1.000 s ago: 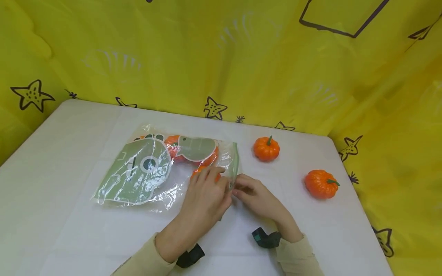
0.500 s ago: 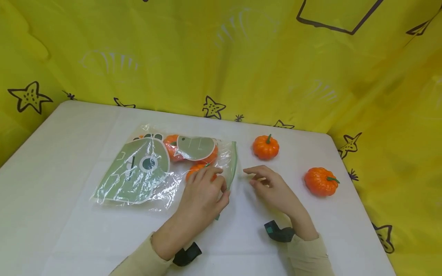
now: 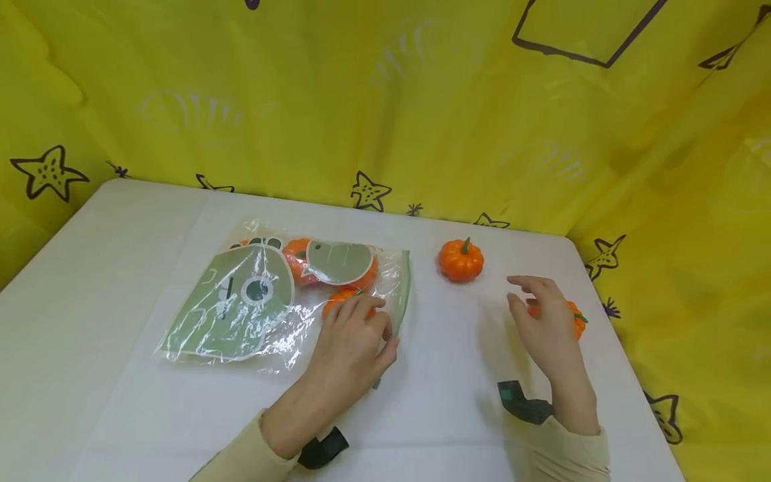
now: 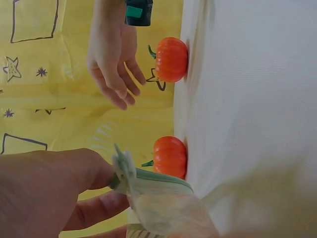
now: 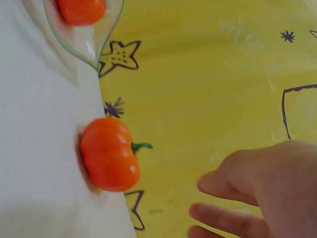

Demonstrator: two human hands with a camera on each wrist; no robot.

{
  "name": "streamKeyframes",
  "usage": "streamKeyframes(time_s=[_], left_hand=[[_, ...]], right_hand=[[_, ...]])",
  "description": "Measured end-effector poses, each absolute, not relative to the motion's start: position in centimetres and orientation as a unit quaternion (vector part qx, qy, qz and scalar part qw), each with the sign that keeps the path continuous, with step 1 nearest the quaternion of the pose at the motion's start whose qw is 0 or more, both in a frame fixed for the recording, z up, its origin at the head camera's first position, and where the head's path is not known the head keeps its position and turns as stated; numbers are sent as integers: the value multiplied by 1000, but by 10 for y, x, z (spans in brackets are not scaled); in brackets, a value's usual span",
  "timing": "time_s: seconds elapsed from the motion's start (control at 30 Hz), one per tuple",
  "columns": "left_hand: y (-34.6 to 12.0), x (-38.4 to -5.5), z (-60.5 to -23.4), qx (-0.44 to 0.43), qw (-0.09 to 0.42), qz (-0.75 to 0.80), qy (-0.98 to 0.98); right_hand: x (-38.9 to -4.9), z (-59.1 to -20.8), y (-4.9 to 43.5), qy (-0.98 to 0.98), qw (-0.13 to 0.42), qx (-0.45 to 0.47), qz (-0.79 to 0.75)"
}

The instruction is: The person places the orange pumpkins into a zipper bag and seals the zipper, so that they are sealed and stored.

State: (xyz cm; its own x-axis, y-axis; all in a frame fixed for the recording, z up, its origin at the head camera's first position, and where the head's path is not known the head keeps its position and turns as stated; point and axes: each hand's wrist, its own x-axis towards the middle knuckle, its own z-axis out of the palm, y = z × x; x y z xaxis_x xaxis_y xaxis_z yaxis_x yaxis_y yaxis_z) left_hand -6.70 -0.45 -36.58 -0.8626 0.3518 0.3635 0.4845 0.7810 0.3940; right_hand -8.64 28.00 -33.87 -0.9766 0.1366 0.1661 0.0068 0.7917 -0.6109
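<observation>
A clear zip bag (image 3: 271, 321) with green animal prints lies on the table, several orange toy pumpkins inside. One of these, a pumpkin (image 3: 338, 299), shows beside the fingers of my left hand (image 3: 343, 345). That hand pinches the bag's green zip edge (image 4: 163, 178) between thumb and finger, as the left wrist view shows. In the right wrist view the bag's mouth gapes. My right hand (image 3: 549, 335), fingers loosely spread and holding nothing, hovers over the right-hand pumpkin (image 3: 579, 323) and partly hides it. Another loose pumpkin (image 3: 460, 261) sits right of the bag's mouth.
A white cloth covers the table (image 3: 150, 415). Behind it and along the right side hangs a yellow curtain (image 3: 301, 107) with starfish drawings. Dark camera mounts (image 3: 325, 448) sit at both wrists.
My right hand has left the bag's zip edge and moved right, over to the far-right pumpkin. The left hand has stayed at the bag's edge.
</observation>
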Motion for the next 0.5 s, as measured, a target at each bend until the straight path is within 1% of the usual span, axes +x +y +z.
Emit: streamKeyframes(time_s=[0.17,0.23,0.3,0.4,0.5], left_hand=[[-9,-67,-363,-229,130,-264,-928],[-11,-68,-362,-234,127,-274,-924],[-13,-69,-360,-235,119,-283,-922],[-16,-72,-358,-231,99,-299,-921],[-19,-75,-356,-228,83,-326,-914]], right_hand=[[-86,-341,292,-938,149,-101,296],[-86,-344,297,-936,160,-123,288],[-85,-348,301,-936,147,-148,285],[-86,-351,306,-938,100,-182,278],[-88,-355,309,-942,67,-199,262]])
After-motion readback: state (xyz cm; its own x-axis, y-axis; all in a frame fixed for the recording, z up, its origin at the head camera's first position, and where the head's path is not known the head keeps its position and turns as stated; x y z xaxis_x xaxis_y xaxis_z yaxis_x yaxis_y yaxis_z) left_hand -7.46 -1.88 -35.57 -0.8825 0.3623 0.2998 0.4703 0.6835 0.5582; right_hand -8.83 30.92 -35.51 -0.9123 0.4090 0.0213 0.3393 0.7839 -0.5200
